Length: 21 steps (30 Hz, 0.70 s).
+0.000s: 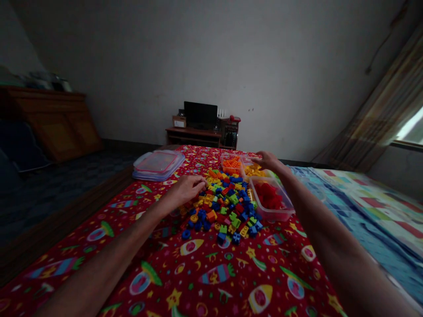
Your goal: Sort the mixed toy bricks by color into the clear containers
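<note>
A heap of mixed toy building bricks [228, 200] in blue, yellow, green, red and orange lies on the red patterned cloth [198, 286]. My left hand [191, 188] rests at the heap's left edge with its fingers curled together; whatever they hold, if anything, is hidden. Over the box of yellow bricks [253, 171] reaches my right hand [268, 161], fingers stretched out and slightly apart, nothing visible between them. Nearer to me stands a clear plastic box [279, 215] with red bricks [268, 196] inside. Behind, another box contains orange bricks [231, 164].
Stacked plastic lids [158, 165] lie on the cloth at the left. To the right is a bed surface with a blue cover [350, 233]. A monitor [201, 115] stands on a low desk by the far wall, and a wooden cabinet [59, 125] at the far left.
</note>
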{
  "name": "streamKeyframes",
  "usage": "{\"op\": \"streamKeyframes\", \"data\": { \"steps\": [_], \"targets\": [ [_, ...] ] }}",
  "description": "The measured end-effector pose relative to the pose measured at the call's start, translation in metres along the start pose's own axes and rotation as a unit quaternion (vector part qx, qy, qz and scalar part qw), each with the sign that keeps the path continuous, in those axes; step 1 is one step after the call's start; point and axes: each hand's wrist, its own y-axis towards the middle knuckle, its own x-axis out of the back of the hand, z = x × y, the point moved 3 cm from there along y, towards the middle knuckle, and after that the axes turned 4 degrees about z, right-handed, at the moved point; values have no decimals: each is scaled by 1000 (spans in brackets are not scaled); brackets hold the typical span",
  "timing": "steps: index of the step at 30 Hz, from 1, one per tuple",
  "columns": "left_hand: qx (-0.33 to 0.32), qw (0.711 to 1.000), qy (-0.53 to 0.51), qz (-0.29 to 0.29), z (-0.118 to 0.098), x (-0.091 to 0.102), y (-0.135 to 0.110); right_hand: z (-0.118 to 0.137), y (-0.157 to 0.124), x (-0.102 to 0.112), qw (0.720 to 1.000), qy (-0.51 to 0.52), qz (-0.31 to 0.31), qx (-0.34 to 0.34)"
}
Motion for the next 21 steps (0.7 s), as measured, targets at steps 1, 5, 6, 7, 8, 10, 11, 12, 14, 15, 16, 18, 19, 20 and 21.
{"op": "streamKeyframes", "data": {
  "steps": [1,5,6,7,8,10,11,12,14,15,16,18,19,20,21],
  "targets": [
    [2,1000,19,-1,1,0,0,2,1,2,999,-29,-11,12],
    [21,999,49,4,9,2,1,27,-25,-16,987,-105,-35,116],
    [26,998,52,11,11,3,1,36,-36,-25,986,-96,-15,137],
    [32,998,57,20,14,3,2,44,-47,-35,982,-88,14,164],
    [37,997,63,32,16,3,2,52,-59,-45,979,-80,40,183],
    [45,994,81,55,21,2,1,66,-79,-58,969,-88,78,218],
    [48,993,91,63,24,2,1,70,-87,-62,965,-106,84,223],
    [48,991,101,69,26,3,1,72,-93,-63,963,-131,84,220],
    [43,990,113,76,30,3,0,71,-99,-62,961,-186,77,189],
    [41,990,114,78,32,4,-1,68,-101,-61,960,-209,76,170],
    [40,990,110,80,33,4,-2,65,-102,-60,958,-227,76,158],
    [37,991,97,88,35,2,-4,60,-105,-61,951,-250,86,160],
    [35,991,91,92,35,1,-5,58,-107,-64,947,-256,95,170],
    [31,991,88,96,35,-1,-5,57,-110,-68,942,-262,106,183],
    [25,991,87,98,35,-4,-5,57,-114,-72,936,-269,118,194]
  ]
}}
